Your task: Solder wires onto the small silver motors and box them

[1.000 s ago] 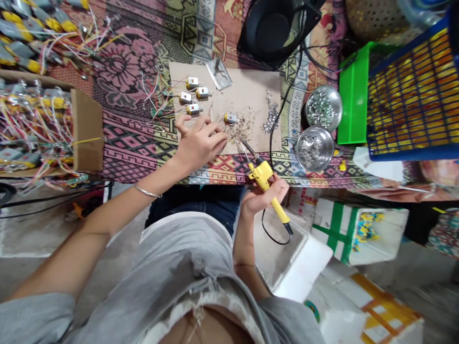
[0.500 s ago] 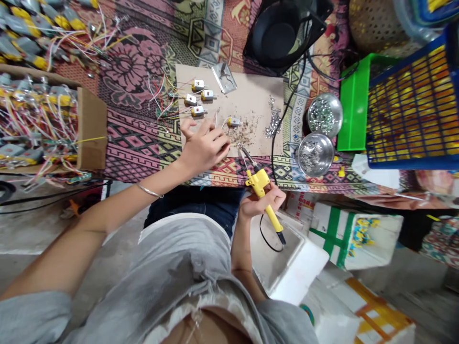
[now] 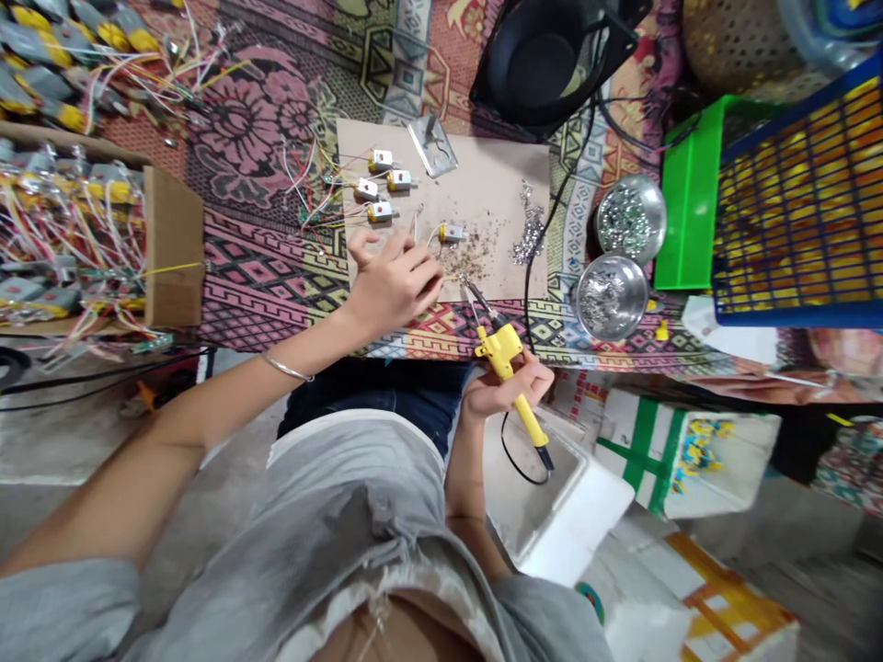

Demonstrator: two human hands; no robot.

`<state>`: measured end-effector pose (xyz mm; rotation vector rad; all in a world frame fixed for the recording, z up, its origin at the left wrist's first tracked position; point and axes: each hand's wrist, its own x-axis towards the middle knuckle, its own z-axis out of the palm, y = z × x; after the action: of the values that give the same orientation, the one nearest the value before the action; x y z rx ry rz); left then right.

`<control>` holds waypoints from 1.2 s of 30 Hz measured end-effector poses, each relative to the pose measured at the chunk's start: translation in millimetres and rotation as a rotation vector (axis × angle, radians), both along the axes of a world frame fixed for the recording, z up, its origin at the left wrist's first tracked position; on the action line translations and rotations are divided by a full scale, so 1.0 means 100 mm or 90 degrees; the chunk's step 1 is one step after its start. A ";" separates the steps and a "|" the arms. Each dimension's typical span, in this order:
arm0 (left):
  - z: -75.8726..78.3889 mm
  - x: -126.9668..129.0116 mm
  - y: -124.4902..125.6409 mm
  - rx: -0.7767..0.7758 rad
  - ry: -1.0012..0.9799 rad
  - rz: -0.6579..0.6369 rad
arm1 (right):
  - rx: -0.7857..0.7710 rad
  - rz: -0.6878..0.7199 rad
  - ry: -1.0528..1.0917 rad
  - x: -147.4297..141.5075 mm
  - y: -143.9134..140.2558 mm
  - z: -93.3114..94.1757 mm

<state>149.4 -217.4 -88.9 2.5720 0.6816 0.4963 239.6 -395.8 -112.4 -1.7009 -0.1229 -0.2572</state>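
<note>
Yellow soldering iron (image 3: 502, 342) held in right hand (image 3: 491, 395), with a closed grip round the handle; tip at near edge of cardboard sheet (image 3: 483, 175), close to left fingertips. Contact at tip: cannot tell. Left hand (image 3: 393, 283) palm-down over same sheet, curled; anything pinched there: cannot tell. Just beyond: single small motor (image 3: 452, 233), beside dark crumbs (image 3: 475, 257). Farther left, cluster of four motors (image 3: 380, 211), wired toward green circuit boards at sheet's left edge. Behind: metal stand (image 3: 433, 147). To right: loose metal bits (image 3: 530, 234), then two steel bowls (image 3: 636, 283) of small parts, then green bin (image 3: 690, 202). Beneath all: patterned cloth (image 3: 262, 294).
</note>
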 end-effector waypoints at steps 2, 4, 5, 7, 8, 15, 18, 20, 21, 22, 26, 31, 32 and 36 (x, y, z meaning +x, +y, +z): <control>0.01 0.00 -0.01 0.001 0.003 0.000 | -0.016 0.002 -0.003 0.00 -0.01 0.00; 0.01 0.00 -0.01 -0.004 0.002 0.000 | -0.016 0.006 -0.009 0.00 -0.01 0.01; 0.01 0.00 -0.01 -0.004 0.002 0.000 | -0.014 0.010 -0.013 0.00 -0.02 0.02; -0.01 0.00 -0.01 -0.006 0.002 0.003 | -0.022 0.013 -0.015 -0.01 -0.02 0.02; -0.01 0.00 -0.01 -0.008 0.002 0.004 | -0.031 0.010 -0.014 -0.01 -0.02 0.03; -0.02 0.00 -0.02 -0.007 -0.003 0.010 | -0.060 -0.001 -0.017 -0.02 -0.02 0.03; 0.00 -0.01 -0.03 -0.011 0.006 0.013 | -0.044 0.004 -0.025 -0.03 -0.01 0.03; 0.01 -0.01 -0.04 -0.021 0.007 0.018 | -0.041 0.006 -0.023 -0.03 -0.01 0.03; 0.01 -0.01 -0.04 -0.027 0.004 0.022 | -0.044 0.005 -0.021 -0.03 -0.01 0.03; 0.01 -0.01 -0.04 -0.032 0.001 0.026 | -0.050 0.004 -0.018 -0.03 -0.02 0.03; 0.00 0.00 -0.05 -0.028 -0.003 0.032 | -0.058 0.007 -0.016 -0.03 -0.02 0.04; -0.01 0.00 -0.05 -0.018 -0.006 0.024 | -0.056 0.018 -0.031 -0.04 -0.01 0.09; -0.01 0.00 -0.05 -0.021 -0.006 0.024 | -0.052 0.019 -0.037 -0.04 -0.01 0.11; -0.01 0.00 -0.06 -0.024 -0.005 0.026 | -0.044 0.023 -0.050 -0.06 0.01 0.14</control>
<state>149.3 -223.1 -90.2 2.5249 0.7345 0.5017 234.1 -394.5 -98.4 -1.7552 -0.2228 -0.2954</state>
